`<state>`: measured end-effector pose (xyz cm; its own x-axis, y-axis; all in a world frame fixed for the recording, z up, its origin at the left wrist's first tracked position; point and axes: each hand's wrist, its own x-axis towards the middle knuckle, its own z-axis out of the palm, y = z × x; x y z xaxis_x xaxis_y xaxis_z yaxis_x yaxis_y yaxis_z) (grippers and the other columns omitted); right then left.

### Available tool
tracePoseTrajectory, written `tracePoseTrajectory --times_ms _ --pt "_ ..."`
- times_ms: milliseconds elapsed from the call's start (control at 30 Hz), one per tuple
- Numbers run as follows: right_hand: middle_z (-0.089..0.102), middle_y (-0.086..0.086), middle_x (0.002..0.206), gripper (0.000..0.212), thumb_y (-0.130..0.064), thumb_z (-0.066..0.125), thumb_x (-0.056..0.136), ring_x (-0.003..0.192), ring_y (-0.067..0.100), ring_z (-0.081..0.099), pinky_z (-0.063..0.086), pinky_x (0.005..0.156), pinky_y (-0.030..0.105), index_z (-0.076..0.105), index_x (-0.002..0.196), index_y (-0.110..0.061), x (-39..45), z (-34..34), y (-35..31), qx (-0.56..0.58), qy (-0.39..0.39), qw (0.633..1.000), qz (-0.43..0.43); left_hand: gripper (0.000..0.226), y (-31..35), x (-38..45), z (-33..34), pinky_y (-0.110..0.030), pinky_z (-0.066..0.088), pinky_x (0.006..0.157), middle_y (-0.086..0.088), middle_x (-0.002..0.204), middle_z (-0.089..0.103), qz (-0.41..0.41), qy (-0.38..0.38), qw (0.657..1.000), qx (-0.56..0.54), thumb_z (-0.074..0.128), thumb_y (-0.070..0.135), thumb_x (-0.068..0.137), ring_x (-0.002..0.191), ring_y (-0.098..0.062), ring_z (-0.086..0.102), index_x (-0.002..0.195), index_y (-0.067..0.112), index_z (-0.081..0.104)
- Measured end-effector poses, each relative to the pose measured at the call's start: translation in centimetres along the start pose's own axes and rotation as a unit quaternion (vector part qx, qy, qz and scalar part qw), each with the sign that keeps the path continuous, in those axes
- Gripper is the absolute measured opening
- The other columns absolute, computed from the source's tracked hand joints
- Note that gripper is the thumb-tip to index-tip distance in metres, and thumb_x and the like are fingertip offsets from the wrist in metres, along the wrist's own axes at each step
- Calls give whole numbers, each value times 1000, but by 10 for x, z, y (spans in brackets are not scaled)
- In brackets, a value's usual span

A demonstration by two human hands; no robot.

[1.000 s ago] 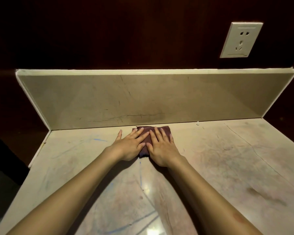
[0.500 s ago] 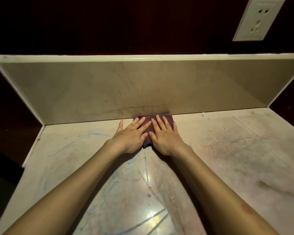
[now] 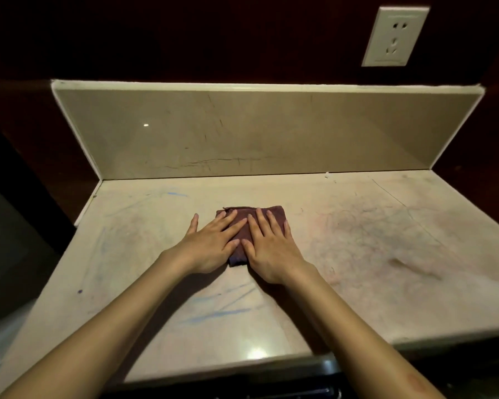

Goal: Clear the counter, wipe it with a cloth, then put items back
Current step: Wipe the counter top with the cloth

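Your left hand (image 3: 212, 245) and right hand (image 3: 272, 249) lie flat, fingers spread, side by side and pressing down on the folded dark cloth (image 3: 244, 234); neither is gripping it, only pinning it with palms and fingertips. The cloth sits on the counter (image 3: 357, 298) around its middle, clear of the backsplash (image 3: 257, 131), with most of it hidden under your hands. Nothing else stands on the surface, so I judge you are in the wiping step. Blue streaks (image 3: 222, 311) near the front edge and faint scribbled marks (image 3: 366, 234) to your right look untouched. The risks: with open palms the cloth could bunch or slide out from under you if you push hard, and short central strokes could leave those outer marks behind. The wall socket (image 3: 395, 36) is well above the work.
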<state>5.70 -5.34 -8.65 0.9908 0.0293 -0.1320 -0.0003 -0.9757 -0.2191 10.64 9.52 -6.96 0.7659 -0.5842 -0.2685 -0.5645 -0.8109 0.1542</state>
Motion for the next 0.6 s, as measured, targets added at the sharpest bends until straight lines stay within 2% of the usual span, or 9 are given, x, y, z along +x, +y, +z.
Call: tracePoseTrajectory --times_ms 600 --pt "-17 5 160 64 -41 20 103 146 21 -19 -11 117 40 -8 153 -14 -170 23 -25 -4 -38 998 -53 54 76 -157 61 -53 -12 113 12 159 -14 -40 11 999 -5 23 41 103 146 -6 -14 150 38 -3"
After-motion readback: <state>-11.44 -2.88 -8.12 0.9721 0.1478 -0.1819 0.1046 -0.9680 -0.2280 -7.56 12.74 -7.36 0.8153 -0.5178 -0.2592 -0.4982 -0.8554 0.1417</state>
